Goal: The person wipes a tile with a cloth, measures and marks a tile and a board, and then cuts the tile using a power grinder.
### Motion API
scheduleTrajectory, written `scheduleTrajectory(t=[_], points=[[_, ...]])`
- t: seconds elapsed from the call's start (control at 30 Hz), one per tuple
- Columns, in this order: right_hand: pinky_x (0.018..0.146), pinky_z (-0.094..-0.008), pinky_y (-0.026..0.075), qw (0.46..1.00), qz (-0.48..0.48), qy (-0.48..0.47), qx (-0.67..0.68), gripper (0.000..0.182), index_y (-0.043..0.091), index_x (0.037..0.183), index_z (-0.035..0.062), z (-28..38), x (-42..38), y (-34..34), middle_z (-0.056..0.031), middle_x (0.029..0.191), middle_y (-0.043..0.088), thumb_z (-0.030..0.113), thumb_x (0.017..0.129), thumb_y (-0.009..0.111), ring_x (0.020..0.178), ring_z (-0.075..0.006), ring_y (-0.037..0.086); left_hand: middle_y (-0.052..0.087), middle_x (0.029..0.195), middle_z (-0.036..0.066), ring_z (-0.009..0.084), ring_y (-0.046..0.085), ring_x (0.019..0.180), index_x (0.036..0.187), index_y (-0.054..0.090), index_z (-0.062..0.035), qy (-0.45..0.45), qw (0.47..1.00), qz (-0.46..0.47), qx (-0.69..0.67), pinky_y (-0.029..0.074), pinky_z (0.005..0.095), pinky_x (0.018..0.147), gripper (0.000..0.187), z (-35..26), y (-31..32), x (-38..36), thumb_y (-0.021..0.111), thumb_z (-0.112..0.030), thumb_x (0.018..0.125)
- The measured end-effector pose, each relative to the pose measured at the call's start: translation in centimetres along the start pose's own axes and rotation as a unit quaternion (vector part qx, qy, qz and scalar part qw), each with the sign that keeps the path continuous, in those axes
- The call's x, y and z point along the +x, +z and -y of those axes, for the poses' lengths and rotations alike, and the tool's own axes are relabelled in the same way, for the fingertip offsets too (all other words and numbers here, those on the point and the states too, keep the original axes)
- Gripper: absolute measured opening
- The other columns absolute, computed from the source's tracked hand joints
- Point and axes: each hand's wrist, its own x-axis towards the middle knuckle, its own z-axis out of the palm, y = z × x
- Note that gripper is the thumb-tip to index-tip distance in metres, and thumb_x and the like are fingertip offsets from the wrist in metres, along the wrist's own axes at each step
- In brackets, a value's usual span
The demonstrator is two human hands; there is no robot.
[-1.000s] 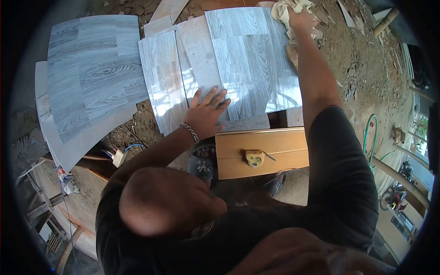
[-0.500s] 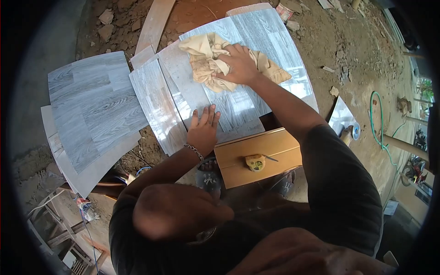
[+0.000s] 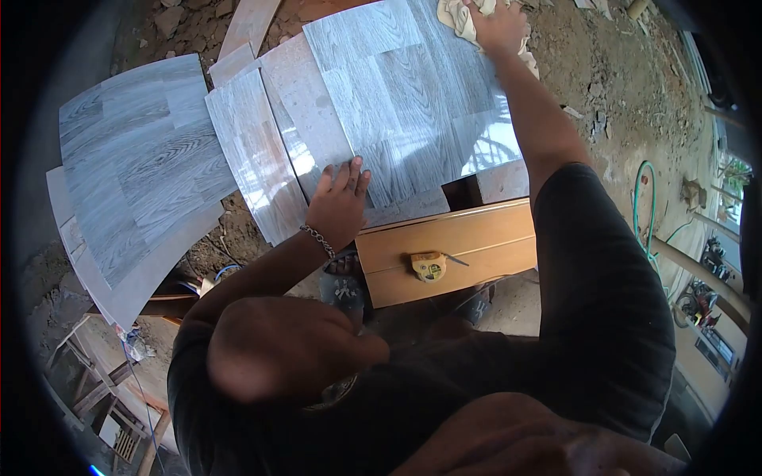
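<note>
My right hand (image 3: 500, 32) grips a crumpled cream cloth (image 3: 460, 20) at the far right corner of a glossy grey wood-pattern tile (image 3: 397, 103). My left hand (image 3: 337, 206) holds nothing; its fingers lie stretched out at that tile's near left corner, over a plain grey tile surface (image 3: 305, 103). Left of the hand is a narrow tile strip (image 3: 258, 151) with a similar pattern. In front of me, a yellow tape measure (image 3: 429, 267) and a thin pointed object rest on an orange-brown wooden board (image 3: 492, 250).
Another grey wood-pattern tile (image 3: 147, 159) lies on a stack at the left. Broken rubble (image 3: 167, 22) covers the soil beyond. A green hose (image 3: 641, 206) runs along the ground at the right. Wooden scraps (image 3: 99, 389) stand at lower left.
My right hand has moved with the cloth from the middle of the tile to its far right corner, baring the surface. My left hand stays near the tile's edge. The view has shifted slightly.
</note>
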Motion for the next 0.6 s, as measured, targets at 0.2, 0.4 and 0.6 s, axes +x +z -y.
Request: scheduleTrajectory(t=[0.2,0.4,0.6], points=[[0.088,-0.0518,0.043,0.999,-0.016,-0.031,0.026,0.069,0.07,0.117,0.0091,-6.6,-8.9,-1.9,-0.017,0.111,0.058,0.066,0.077,0.074,0.104,-0.037,0.053,0.037,0.159,0.024,0.0328,0.04,0.14,0.148,0.047,0.0003,-0.002,1.0,-0.021,0.008,0.03,0.0489,0.117,0.086,-0.4,0.9,-0.2,0.072,-0.049,0.083],[0.087,-0.0534,0.042,0.999,0.004,-0.022,0.039,0.06,0.067,0.113,0.0055,-9.0,-19.3,-8.8,-0.0208,0.106,0.056,0.054,0.08,0.078,0.101,-0.041,0.052,0.04,0.157,0.024,0.032,0.044,0.138,0.144,0.051,0.0022,-0.017,0.995,-0.08,0.058,0.034,0.0478,0.115,0.072,-0.9,3.2,0.2,0.069,-0.036,0.085],[0.084,-0.0551,0.041,0.996,0.016,0.085,-0.013,0.063,0.065,0.108,0.0052,-3.4,-24.5,-10.3,-0.0231,0.104,0.054,0.06,0.078,0.075,0.099,-0.0432,0.051,0.041,0.16,0.012,0.0303,0.044,0.14,0.145,0.054,-0.0081,-0.034,0.99,-0.089,-0.101,0.031,0.0526,0.115,0.062,0.7,1.7,-1.0,0.062,-0.016,0.084]])
